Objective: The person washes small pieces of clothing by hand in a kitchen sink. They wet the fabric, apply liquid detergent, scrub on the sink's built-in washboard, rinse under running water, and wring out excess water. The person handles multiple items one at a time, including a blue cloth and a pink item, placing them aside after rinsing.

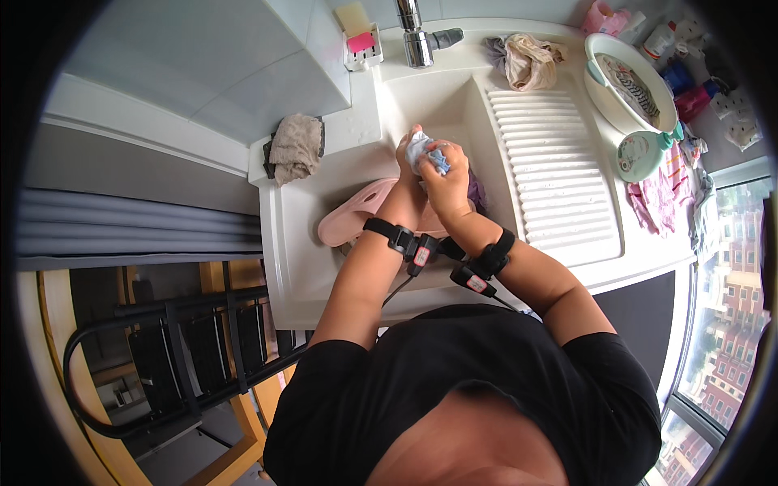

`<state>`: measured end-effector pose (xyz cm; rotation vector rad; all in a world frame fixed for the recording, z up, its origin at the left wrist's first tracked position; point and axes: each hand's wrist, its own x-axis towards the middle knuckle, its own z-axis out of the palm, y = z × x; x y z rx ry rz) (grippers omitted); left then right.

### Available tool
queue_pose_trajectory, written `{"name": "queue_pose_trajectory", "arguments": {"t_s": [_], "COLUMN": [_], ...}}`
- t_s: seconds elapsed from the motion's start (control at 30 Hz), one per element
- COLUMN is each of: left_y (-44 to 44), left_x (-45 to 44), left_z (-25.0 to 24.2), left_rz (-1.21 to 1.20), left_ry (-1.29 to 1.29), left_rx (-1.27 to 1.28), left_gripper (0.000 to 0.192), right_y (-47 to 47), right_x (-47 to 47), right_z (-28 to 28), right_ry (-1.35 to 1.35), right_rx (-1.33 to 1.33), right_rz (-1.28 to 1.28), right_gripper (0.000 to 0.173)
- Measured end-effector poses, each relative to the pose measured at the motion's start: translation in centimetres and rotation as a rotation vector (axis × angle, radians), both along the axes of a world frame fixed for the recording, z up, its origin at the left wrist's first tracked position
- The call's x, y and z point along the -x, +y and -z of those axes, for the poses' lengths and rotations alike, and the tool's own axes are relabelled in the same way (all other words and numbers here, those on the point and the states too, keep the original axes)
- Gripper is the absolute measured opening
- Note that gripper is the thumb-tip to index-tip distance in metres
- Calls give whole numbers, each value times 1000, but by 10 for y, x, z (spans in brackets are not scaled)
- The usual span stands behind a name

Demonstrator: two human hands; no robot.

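Note:
Over the basin of a white laundry sink (433, 100), both hands grip a wet, bunched light-blue cloth (417, 146). My left hand (408, 159) holds it from the left side, its thumb or a fingertip showing above the cloth. The fingers of my right hand (448, 176) are closed around the cloth's right part. Below the hands a pink plastic slipper (349, 215) lies in the sink, partly covered by my left forearm. Purple fabric (477, 193) shows just right of my right hand. Each forearm wears a black strap with a small cabled device.
A chrome faucet (418, 48) stands above the basin. Right of it are a ribbed washboard (556, 164), crumpled beige cloth (527, 61), a tub of clothes (597, 100) and a green-lidded container (641, 157). A soap dish (363, 59) and folded grey-brown cloth (296, 146) sit left.

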<state>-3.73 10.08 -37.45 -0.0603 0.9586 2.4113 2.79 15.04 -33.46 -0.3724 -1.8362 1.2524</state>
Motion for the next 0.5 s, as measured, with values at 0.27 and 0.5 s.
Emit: {"name": "queue_pose_trajectory", "arguments": {"t_s": [0.27, 0.5], "left_y": [1, -27], "left_x": [-27, -4], "left_z": [-60, -105], "left_rz": [96, 157], "left_ry": [112, 650], "left_rx": [126, 279], "left_gripper": [18, 32], "right_y": [45, 63], "right_x": [7, -18], "right_z": [22, 1], "right_ry": [-173, -121], "right_rx": [1180, 1586], "right_rz": [-382, -1236], "right_gripper": [32, 49]}}
